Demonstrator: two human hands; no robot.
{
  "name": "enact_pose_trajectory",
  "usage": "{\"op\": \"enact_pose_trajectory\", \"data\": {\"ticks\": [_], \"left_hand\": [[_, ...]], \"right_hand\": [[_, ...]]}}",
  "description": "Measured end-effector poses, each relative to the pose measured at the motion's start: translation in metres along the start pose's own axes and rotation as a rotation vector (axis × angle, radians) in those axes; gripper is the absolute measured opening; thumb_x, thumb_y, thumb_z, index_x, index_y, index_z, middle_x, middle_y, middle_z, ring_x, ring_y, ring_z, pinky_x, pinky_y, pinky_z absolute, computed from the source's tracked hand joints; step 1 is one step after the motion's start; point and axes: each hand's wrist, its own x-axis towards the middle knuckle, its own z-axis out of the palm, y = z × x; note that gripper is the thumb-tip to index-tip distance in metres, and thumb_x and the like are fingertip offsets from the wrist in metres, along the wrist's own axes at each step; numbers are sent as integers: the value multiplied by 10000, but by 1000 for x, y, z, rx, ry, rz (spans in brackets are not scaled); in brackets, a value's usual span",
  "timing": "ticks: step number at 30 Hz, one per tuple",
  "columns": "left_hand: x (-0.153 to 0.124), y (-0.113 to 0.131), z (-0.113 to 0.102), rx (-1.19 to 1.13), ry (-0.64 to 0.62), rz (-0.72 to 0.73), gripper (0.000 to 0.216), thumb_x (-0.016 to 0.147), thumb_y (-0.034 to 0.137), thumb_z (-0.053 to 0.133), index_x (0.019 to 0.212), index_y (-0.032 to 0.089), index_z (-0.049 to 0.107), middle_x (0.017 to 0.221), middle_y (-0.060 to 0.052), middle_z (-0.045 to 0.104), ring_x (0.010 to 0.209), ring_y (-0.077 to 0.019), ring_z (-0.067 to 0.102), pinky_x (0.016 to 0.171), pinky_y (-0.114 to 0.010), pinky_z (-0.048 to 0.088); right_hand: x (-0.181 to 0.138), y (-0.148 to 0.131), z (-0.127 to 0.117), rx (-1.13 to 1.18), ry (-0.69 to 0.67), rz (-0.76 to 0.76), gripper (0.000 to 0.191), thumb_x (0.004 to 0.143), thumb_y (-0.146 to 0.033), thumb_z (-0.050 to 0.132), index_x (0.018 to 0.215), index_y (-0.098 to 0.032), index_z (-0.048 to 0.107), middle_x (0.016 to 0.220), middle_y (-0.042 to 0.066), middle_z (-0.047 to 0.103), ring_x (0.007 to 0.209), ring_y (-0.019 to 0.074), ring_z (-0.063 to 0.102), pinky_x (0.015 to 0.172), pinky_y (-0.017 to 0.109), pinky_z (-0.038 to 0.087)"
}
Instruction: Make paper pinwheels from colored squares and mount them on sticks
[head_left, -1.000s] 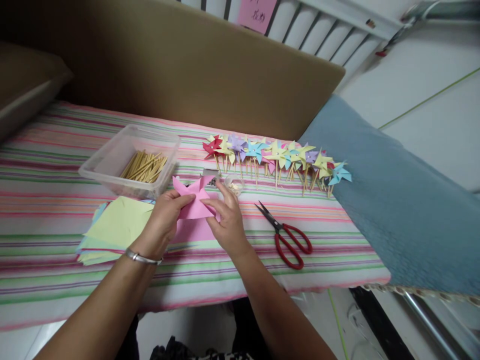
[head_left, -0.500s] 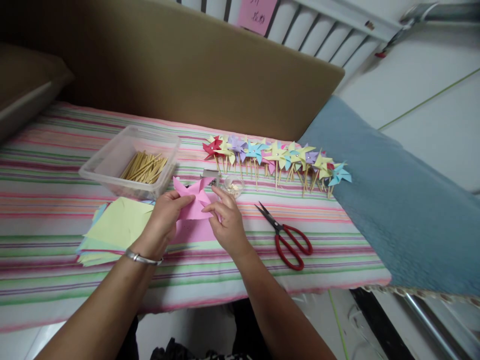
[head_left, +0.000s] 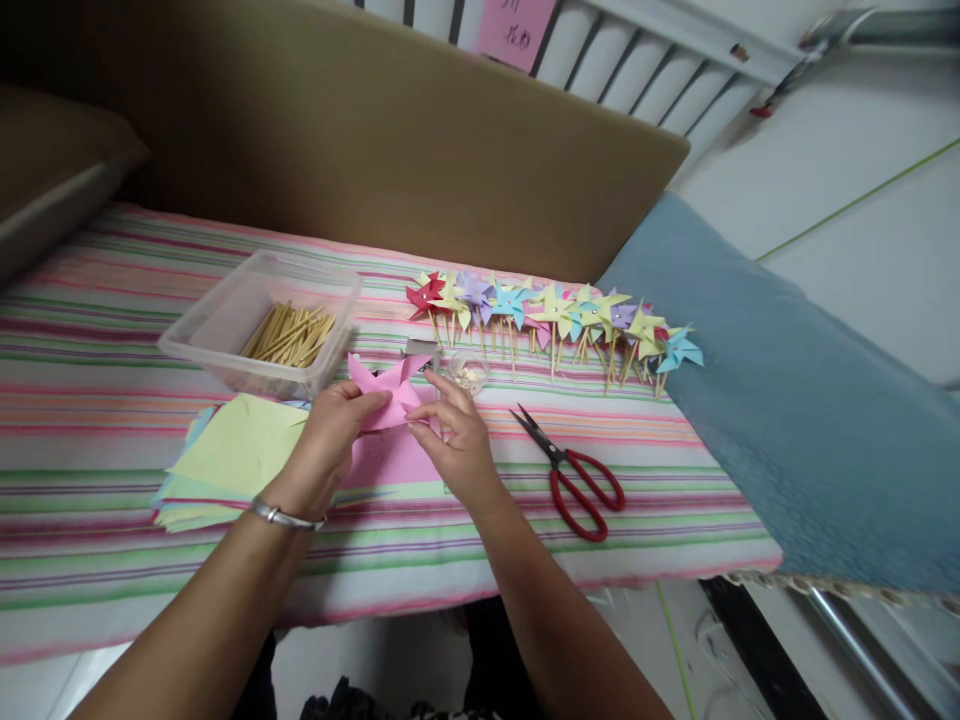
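A pink paper pinwheel (head_left: 391, 385), its points folded toward the middle, is held just above the table. My left hand (head_left: 336, 420) pinches it from the left, thumb on top near the centre. At its lower right edge, the thumb and middle finger of my right hand (head_left: 454, 435) close on the paper, while the index finger stretches past it. Under the pinwheel lies a flat pink sheet (head_left: 394, 465). Just behind my fingers are a small grey box (head_left: 421, 348) and a round clear cup (head_left: 469, 372) with tiny pale pieces.
Red-handled scissors (head_left: 566, 465) lie open to the right. A clear plastic bin (head_left: 202, 345) of wooden sticks (head_left: 289, 335) stands at left, behind stacked coloured paper (head_left: 236, 450). Finished pinwheels (head_left: 555, 305) line the back, before a brown board (head_left: 375, 140). Striped cloth (head_left: 675, 520) covers the table.
The pinwheel's lower right part has been folded inward, baring more of the pink sheet below. My right thumb has moved up to the paper's edge; my left hand has barely moved.
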Motion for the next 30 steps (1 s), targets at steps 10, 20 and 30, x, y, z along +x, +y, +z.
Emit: {"op": "enact_pose_trajectory", "data": {"ticks": [10,20,30], "left_hand": [[0,-5,0,29,-83,-12,208,540,235,773,682,127,666,620,-4,665,554,-115,580,556,-238,449],[-1,-9,4,40,-101,-11,176,541,214,769,669,127,685,594,8,663,519,-91,541,516,-200,393],[-6,-14,8,53,-178,23,87,577,182,743,631,159,679,562,33,637,489,-78,490,491,-196,350]], "right_hand": [[4,1,-1,276,48,309,62,709,-276,692,708,-218,668,1322,69,543,1243,237,473,1063,423,301],[2,-3,2,152,53,294,76,739,-277,649,708,-212,674,1285,91,551,1250,236,460,1050,397,311],[0,1,4,-25,122,169,96,752,-288,658,697,-210,663,1189,101,582,1224,230,467,1049,392,319]]}}
